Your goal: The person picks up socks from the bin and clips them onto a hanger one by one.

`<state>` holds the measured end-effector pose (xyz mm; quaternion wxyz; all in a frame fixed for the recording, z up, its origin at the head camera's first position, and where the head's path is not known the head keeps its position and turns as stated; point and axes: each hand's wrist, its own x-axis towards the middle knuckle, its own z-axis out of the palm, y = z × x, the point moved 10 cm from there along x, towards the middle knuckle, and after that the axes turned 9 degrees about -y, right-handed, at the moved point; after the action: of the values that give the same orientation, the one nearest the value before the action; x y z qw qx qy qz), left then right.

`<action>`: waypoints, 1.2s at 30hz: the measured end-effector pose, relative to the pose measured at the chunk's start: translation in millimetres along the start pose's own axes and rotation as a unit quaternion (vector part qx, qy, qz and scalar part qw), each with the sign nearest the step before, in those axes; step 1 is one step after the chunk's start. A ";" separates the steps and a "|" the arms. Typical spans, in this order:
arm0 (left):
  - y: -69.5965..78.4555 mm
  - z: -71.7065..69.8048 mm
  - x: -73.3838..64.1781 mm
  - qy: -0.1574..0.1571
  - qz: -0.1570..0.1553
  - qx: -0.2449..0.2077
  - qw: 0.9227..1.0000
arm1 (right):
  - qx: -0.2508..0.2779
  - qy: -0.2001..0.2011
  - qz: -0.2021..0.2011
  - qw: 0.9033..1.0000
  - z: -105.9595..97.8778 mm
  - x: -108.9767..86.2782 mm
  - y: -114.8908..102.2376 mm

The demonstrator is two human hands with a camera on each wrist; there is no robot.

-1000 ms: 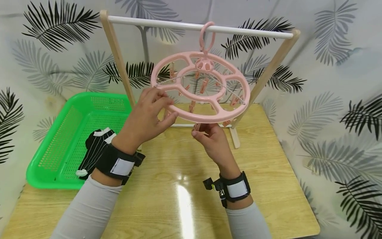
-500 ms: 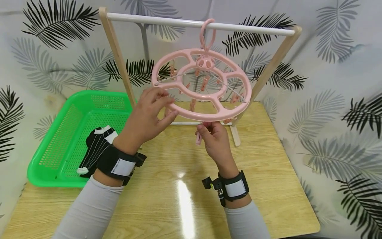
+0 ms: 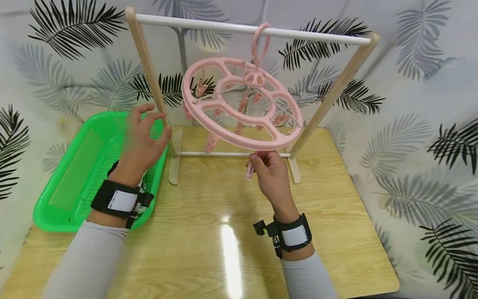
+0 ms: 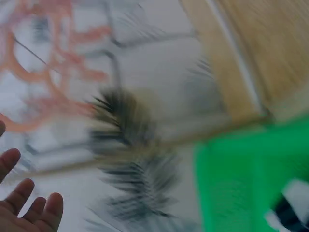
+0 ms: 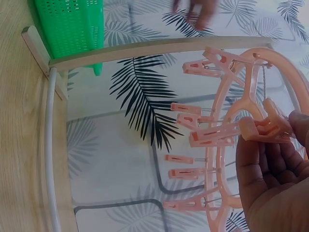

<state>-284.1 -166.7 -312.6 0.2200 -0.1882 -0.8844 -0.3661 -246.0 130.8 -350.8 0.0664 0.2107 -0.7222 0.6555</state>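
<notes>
A pink round clip hanger point(image 3: 257, 145) hangs by its hook from a rack's white bar point(image 3: 205, 25), its ring tilted. Beneath the ring's front edge my right hand point(image 3: 275, 180) pinches a pink clothespin point(image 3: 249, 171) between thumb and fingers. The right wrist view shows this clothespin point(image 5: 263, 129) close up, nothing visible in its mouth. My left hand point(image 3: 143, 143), blurred and holding nothing, is over the right side of a green basket point(image 3: 56, 178), fingers loosely bent. Black-and-white striped socks point(image 4: 292, 208) lie in the basket, mostly hidden by my left arm in the head view.
Wooden rack posts point(image 3: 147, 62) stand left and right of the hanger, with a white lower bar point(image 3: 224, 154) near the table. Several other clothespins point(image 5: 186, 173) dangle from the ring. The wooden table point(image 3: 198, 232) extends in front, and a leaf-patterned cloth point(image 3: 403, 166) covers the background.
My left hand has let go of the ring's left front and moved left over the basket. The ring has shifted left and tilted. My right hand stays at the clothespin, which now points downward.
</notes>
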 end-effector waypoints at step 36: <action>-202.2 18.0 -101.6 -0.239 -0.311 0.128 0.911 | -0.038 -0.042 0.024 0.998 11.9 -2.8 -27.3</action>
<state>-303.9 -304.7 -491.8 -0.1010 0.0443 -0.9637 -0.2431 -230.7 118.4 -328.3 0.0282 0.2177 -0.7534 0.6198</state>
